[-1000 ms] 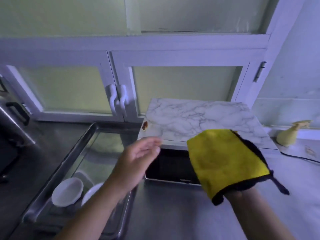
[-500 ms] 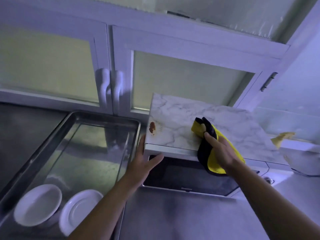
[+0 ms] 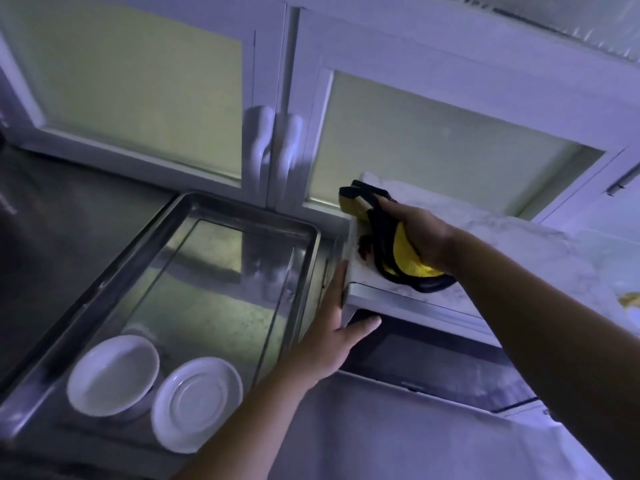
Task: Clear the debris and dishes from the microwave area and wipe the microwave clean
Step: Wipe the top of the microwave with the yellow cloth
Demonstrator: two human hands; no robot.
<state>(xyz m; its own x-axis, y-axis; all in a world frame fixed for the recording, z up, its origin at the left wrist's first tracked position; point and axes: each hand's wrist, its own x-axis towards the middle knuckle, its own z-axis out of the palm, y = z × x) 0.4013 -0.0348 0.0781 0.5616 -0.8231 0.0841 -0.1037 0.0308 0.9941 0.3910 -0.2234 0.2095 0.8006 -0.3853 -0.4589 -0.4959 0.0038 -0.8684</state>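
Note:
The microwave (image 3: 436, 362) has a marble-patterned top (image 3: 491, 244) and a dark door. My right hand (image 3: 420, 233) grips a bunched yellow cloth with black edging (image 3: 391, 244) and presses it on the top's front left corner, right beside a reddish-brown stain (image 3: 363, 244). My left hand (image 3: 334, 332) rests against the microwave's left front corner, fingers up the side and thumb under the top's edge. Two white dishes, a bowl (image 3: 112, 374) and a saucer (image 3: 196, 403), lie in the steel sink (image 3: 221, 233) to the left.
White cabinet doors with frosted panes and two handles (image 3: 273, 147) stand behind the sink and microwave. A steel counter (image 3: 398, 434) runs in front. A yellowish object (image 3: 628, 299) shows at the right edge.
My right hand slid the cloth left across the marble top to the stain at the front left corner. My left hand stayed on the microwave's corner. The view moved closer.

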